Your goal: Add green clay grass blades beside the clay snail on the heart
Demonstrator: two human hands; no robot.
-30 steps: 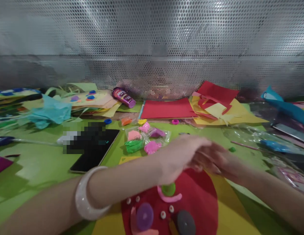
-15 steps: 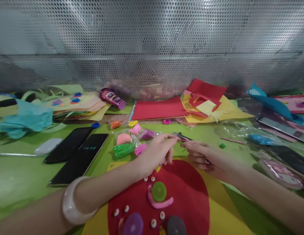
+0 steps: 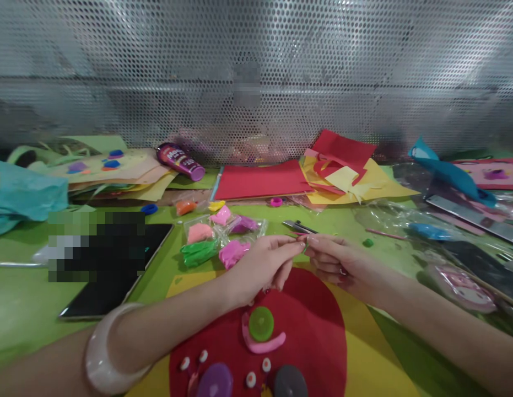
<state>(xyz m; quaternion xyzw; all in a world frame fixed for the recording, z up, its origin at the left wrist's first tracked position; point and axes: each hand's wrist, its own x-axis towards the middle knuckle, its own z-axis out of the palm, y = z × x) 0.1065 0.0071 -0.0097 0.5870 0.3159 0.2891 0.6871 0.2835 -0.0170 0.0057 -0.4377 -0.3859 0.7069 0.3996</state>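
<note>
Tiny scrap (image 3: 306, 245) nearly hidden between pinching fingers (image 3: 292, 248), colour unclear.

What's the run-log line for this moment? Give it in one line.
left hand: pinching small piece | right hand: pinching same piece | below: red paper circle, green clay disc

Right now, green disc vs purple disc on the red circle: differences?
The green disc is fully in view; the purple disc is cut by the frame's bottom edge. The green disc sits in the curve of a pink strip; the purple disc lies left of a grey disc. Both are round, flat on the red circle.
</note>
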